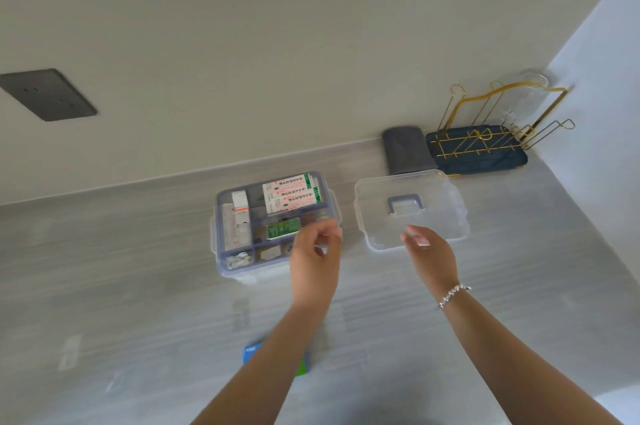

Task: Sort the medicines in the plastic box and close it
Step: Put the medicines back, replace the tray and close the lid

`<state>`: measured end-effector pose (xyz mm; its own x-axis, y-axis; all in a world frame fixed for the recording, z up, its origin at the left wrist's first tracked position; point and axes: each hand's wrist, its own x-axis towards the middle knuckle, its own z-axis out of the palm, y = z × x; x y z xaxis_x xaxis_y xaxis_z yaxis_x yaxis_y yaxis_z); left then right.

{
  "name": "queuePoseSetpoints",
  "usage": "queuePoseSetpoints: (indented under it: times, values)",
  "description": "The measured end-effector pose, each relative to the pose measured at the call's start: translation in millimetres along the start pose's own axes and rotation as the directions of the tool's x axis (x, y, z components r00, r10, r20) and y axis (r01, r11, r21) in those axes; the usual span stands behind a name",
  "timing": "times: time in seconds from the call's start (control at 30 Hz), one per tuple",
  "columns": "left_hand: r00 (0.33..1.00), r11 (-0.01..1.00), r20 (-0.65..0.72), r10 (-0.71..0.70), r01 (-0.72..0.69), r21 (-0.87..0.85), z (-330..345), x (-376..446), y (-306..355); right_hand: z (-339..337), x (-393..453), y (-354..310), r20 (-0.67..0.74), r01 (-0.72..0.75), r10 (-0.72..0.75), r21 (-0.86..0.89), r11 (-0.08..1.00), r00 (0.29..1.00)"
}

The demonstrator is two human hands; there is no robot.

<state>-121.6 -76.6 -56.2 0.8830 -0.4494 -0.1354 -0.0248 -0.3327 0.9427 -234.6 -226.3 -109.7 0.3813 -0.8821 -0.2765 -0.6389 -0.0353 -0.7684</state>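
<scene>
Counter (pixel 138 303) of pale grey stretches under everything I am working on, with the plastic box (pixel 221 251) sitting open at its middle and the clear lid (pixel 433 216) lying flat just to the right of it, blue handle up. At the far right corner stands a gold wire rack (pixel 485 140) on a dark blue tray, with a folded grey cloth (pixel 403 150) beside it. Inside the box the compartments are mostly filled: two white-and-green cartons (pixel 291 194) lie at the far side, a long white packet (pixel 233 227) along the left, a green box (pixel 282 228) in the middle, and small foil pieces (pixel 239 260) in the near cells. My left hand (pixel 313 258) hovers over the right edge of the box, its fingers curled together around something small and pale that I cannot make out clearly. My right hand (pixel 431 256) reaches toward the near edge of the lid, fingers spread and holding nothing. One blue-and-green pack (pixel 251 353) lies on the counter near me, partly hidden by my left forearm, so I judge the sorting nearly done, with that pack and the closing left.
</scene>
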Motion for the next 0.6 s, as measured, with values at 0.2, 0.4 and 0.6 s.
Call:
queuePoseSetpoints:
  times: [0.2,0.4,0.6]
  values:
    - [0.977,0.992,0.183,-0.111,0.099,0.073,84.7,-18.2,-15.9,-45.7,35.7,46.7,-0.006,-0.064,0.064,-0.139,0.988,0.998]
    - [0.958,0.959,0.152,-0.241,0.212,0.186,119.8,-3.3,-45.9,-61.1,67.7,64.9,0.072,-0.128,0.143,-0.183,0.975,0.987]
    - [0.922,0.938,0.219,-0.318,0.272,0.216,127.9,10.7,-54.4,-68.1,80.5,68.9,0.191,-0.141,0.15,-0.06,0.988,0.97]
